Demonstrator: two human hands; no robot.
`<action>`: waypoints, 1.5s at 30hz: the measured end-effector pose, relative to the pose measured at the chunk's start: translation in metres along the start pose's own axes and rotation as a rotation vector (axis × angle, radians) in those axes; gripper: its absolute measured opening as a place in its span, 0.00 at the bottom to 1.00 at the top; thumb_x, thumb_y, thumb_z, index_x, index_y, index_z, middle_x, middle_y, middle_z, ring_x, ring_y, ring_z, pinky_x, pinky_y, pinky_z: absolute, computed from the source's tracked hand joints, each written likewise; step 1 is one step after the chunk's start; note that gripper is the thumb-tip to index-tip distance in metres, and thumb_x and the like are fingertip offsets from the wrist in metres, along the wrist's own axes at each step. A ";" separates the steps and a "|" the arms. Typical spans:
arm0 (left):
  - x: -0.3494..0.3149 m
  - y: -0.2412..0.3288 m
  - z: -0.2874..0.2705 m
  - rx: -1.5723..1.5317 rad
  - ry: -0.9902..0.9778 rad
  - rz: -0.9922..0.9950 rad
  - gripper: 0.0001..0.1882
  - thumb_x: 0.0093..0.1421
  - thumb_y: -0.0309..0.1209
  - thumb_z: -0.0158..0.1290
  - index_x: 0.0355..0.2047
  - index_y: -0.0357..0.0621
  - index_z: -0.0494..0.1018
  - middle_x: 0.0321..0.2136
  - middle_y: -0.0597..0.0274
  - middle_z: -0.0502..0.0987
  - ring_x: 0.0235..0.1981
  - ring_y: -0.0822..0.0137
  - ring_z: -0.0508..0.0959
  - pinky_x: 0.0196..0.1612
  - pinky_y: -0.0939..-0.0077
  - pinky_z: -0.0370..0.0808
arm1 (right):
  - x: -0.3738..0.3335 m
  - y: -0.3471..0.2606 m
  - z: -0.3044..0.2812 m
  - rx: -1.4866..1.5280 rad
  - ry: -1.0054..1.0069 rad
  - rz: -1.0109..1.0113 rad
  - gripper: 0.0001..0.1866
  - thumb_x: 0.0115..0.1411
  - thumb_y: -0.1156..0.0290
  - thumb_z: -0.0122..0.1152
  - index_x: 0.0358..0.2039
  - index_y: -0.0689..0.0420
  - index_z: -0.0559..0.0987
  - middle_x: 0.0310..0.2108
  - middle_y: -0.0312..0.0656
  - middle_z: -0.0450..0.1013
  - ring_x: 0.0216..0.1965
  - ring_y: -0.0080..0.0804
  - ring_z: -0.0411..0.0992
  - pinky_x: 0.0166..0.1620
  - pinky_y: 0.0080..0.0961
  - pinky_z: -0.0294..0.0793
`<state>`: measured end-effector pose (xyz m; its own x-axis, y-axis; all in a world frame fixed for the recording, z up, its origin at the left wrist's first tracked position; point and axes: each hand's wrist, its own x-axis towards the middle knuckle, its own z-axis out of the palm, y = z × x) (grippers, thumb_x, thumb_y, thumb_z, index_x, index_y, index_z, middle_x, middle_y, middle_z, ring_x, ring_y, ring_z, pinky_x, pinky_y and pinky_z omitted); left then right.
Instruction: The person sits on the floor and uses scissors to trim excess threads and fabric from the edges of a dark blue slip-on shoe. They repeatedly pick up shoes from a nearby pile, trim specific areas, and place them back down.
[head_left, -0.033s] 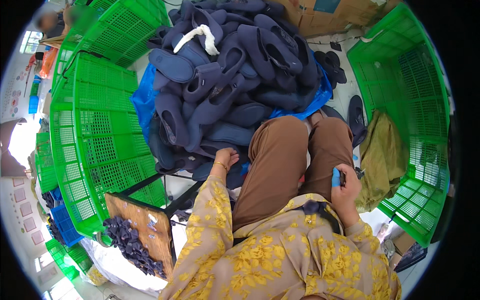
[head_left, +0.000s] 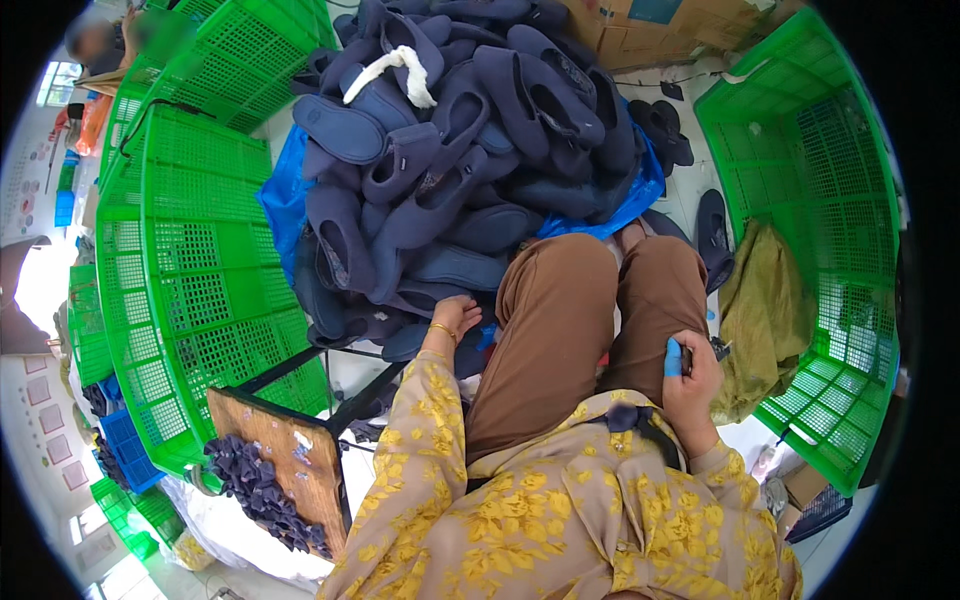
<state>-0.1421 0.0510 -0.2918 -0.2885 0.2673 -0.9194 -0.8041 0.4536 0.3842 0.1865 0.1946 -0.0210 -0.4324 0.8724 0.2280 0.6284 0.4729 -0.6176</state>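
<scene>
Navy shoes point(head_left: 465, 165) lie heaped — left hand point(head_left: 460, 315) near the closest edge.

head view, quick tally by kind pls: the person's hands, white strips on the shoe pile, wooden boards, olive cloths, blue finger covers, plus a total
Hands: 2 (left hand, right hand)
White strip on the shoe pile: 1
Wooden board: 1
Olive cloth: 1
Blue finger cover: 1
Total: 6
</scene>
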 end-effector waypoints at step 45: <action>-0.361 0.000 0.135 1.365 -0.413 1.831 0.05 0.49 0.25 0.59 0.27 0.42 0.75 0.25 0.61 0.73 0.29 0.59 0.74 0.31 0.69 0.70 | -0.075 -0.018 -0.089 0.281 -0.480 -0.089 0.12 0.54 0.68 0.61 0.37 0.60 0.77 0.35 0.44 0.76 0.35 0.44 0.74 0.37 0.36 0.73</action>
<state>0.0317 0.0692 0.0512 0.1799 0.9293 0.3226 0.8236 -0.3216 0.4671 0.2652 0.1316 0.0406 -0.7631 0.6450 -0.0389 0.4076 0.4337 -0.8036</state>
